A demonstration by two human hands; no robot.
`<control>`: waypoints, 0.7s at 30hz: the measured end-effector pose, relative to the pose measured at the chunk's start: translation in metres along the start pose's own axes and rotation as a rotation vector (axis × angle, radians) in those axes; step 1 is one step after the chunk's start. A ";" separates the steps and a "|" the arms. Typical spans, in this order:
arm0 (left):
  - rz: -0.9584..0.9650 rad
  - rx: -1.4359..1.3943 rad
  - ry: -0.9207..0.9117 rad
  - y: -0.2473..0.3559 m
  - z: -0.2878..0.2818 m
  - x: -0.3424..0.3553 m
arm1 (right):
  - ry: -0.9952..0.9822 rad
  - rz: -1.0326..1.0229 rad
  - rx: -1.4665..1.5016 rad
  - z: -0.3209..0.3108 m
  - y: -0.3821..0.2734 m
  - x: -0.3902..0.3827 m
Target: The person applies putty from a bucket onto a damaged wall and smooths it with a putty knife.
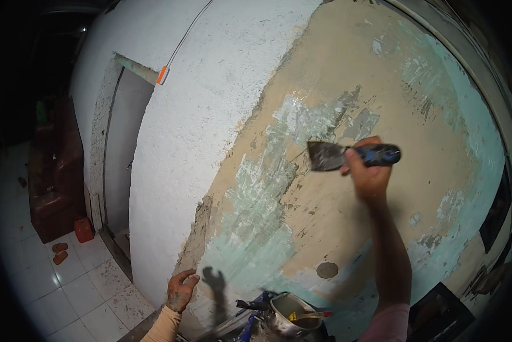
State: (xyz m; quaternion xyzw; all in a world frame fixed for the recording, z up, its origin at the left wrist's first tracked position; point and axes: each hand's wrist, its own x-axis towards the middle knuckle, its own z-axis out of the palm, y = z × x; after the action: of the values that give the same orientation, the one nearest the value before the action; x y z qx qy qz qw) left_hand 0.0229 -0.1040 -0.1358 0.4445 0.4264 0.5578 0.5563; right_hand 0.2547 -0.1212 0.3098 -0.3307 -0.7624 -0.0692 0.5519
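My right hand (371,174) is closed round the dark blue and black handle of a putty knife (326,157). Its wide, stained blade points left, over the beige part of the wall (336,211), beside patches where old pale green paint (261,182) shows. Whether the blade touches the surface is hard to tell. Low on the left, my left hand (182,289) is near the rough strip of bare plaster, fingers loosely bent and apart, with nothing visible in it. A shadow of that hand falls on the wall.
At the bottom stands a metal pot (295,313) with a brush (310,315) lying across it. White rough plaster (210,85) covers the wall's left side. Beyond a doorway (125,142) are a dark red cabinet (56,171), a red container (84,229) and orange slippers (60,253) on tiles.
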 end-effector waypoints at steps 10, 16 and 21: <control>-0.005 -0.016 0.008 0.024 0.003 0.000 | 0.030 0.044 -0.013 0.000 0.013 -0.014; -0.014 0.077 -0.005 0.012 0.003 0.007 | 0.117 -0.057 -0.014 -0.006 0.016 -0.007; -0.025 0.019 0.008 0.012 0.004 0.004 | -0.222 -0.298 -0.379 0.011 0.018 -0.030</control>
State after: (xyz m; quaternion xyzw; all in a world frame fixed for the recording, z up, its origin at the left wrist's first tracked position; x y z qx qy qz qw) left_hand 0.0243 -0.1007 -0.1232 0.4421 0.4394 0.5487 0.5571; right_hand 0.2615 -0.1145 0.2743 -0.3178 -0.8320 -0.2545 0.3768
